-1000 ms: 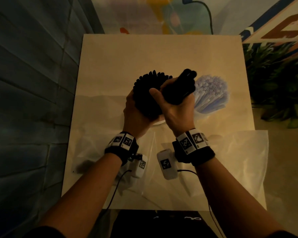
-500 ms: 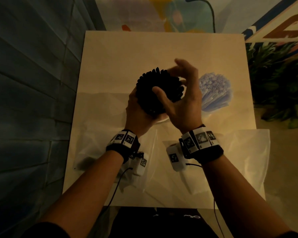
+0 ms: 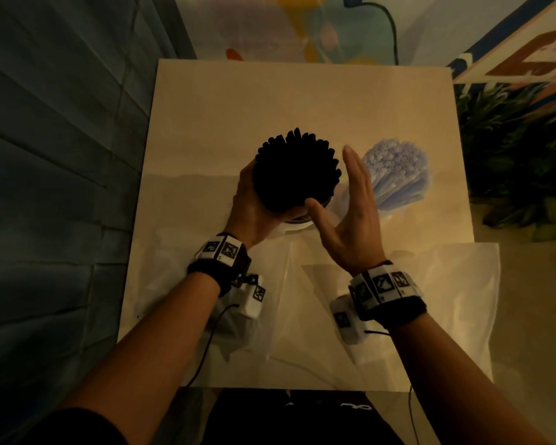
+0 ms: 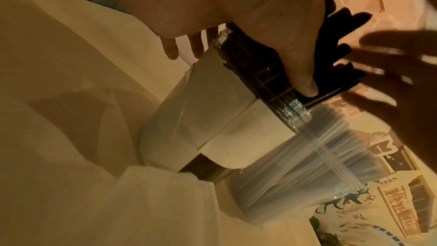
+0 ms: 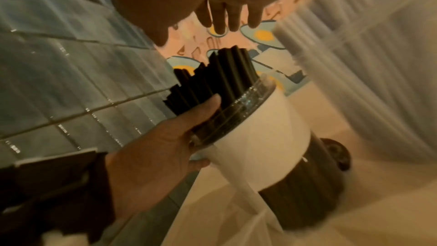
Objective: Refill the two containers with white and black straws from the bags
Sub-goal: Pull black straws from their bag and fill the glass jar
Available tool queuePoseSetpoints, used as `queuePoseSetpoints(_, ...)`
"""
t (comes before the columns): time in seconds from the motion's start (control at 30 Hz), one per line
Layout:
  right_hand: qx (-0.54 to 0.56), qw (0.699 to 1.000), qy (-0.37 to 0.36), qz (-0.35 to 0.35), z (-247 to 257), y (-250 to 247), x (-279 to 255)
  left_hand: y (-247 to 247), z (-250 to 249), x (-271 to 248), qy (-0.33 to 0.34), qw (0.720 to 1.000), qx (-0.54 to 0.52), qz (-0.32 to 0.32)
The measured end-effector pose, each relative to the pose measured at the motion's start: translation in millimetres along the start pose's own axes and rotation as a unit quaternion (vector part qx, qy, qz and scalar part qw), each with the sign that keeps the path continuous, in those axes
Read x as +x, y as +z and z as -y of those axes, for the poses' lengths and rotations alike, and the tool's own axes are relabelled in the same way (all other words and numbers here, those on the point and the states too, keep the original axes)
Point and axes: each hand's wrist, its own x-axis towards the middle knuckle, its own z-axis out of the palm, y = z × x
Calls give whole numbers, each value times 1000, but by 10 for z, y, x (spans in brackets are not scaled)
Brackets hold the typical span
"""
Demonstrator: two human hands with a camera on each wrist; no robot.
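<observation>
Head: left hand (image 3: 251, 207) wraps the black straws (image 3: 294, 170) in their jar on the table (image 3: 206, 123); right hand (image 3: 350, 213) flat, holding nothing, between them and the white straws (image 3: 395, 168).
Left wrist: thumb (image 4: 300, 67) on jar (image 4: 212, 125) rim.
Right wrist: fingers (image 5: 227, 16) straight, free.

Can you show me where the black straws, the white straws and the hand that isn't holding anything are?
Bundle of black plastic straws (image 3: 294, 171), head view: on the straw tops.
Bundle of white plastic straws (image 3: 398, 165), head view: on the open ends.
Open right hand (image 3: 355, 216), head view: on its back.
</observation>
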Motion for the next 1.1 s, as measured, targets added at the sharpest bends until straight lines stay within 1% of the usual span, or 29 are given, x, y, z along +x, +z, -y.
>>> queuePoseSetpoints(0.03, -3, 1000, 16, 13, -52, 19, -39, -30, -19, 7, -2, 1000, -1, 17)
queuePoseSetpoints(0.13, 7, 998, 38, 49, -193, 101, -56, -92, 56, 22, -80, 996, -36, -1)
queuePoseSetpoints(0.2, 20, 997, 54, 50, -230, 138, 15, -133, 69, 20, -112, 992, -52, -9)
queuePoseSetpoints(0.27, 18, 997, 65, 29, -228, 142, 122, -161, 121, 28, -105, 993, -45, -22)
queuePoseSetpoints(0.33, 15, 998, 62, 14, -224, 114, 197, -186, 145, 31, -95, 994, -34, -31)
queuePoseSetpoints(0.43, 19, 999, 42, -4, -223, 73, 214, -159, 125, 33, -80, 997, -20, -14)
queuePoseSetpoints(0.5, 16, 999, 39, 24, -209, 80, 190, -122, 113, 3, -73, 997, -34, 10)
queuePoseSetpoints(0.57, 8, 997, 61, 54, -214, 102, 156, -101, 146, -18, -76, 996, -40, 18)
queuePoseSetpoints(0.6, 11, 996, 73, 56, -218, 109, 142, -108, 138, -25, -77, 996, -32, 20)
queuePoseSetpoints(0.63, 19, 995, 82, 49, -212, 109, 128, -130, 133, -25, -79, 996, -21, 19)
queuePoseSetpoints(0.7, 46, 996, 81, 9, -177, 74, 74, -194, 146, -28, -86, 996, -7, 16)
queuePoseSetpoints(0.77, 78, 995, 43, -48, -111, -13, -22, -278, 152, -73, -99, 995, -13, 20)
queuePoseSetpoints(0.8, 85, 994, 18, -66, -83, -54, -89, -338, 153, -119, -108, 994, -18, 21)
queuePoseSetpoints(0.83, 83, 995, 0, -64, -68, -80, -175, -408, 165, -185, -117, 993, -17, 18)
queuePoseSetpoints(0.87, 76, 996, -6, -39, -81, -86, -277, -491, 190, -280, -125, 992, -15, 8)
queuePoseSetpoints(0.9, 68, 998, 3, 4, -85, -81, -384, -581, 237, -403, -138, 990, -8, -8)
queuePoseSetpoints(0.97, 42, 991, 48, 118, -119, -17, -611, -763, 396, -715, -174, 983, 22, -60)
queuePoseSetpoints(1.03, 18, 971, 103, 216, -163, 107, -810, -928, 629, -1084, -213, 965, 93, -120)
queuePoseSetpoints(1.1, 23, 948, 158, 275, -192, 291, -962, -1074, 943, -1527, -260, 938, 161, -167)
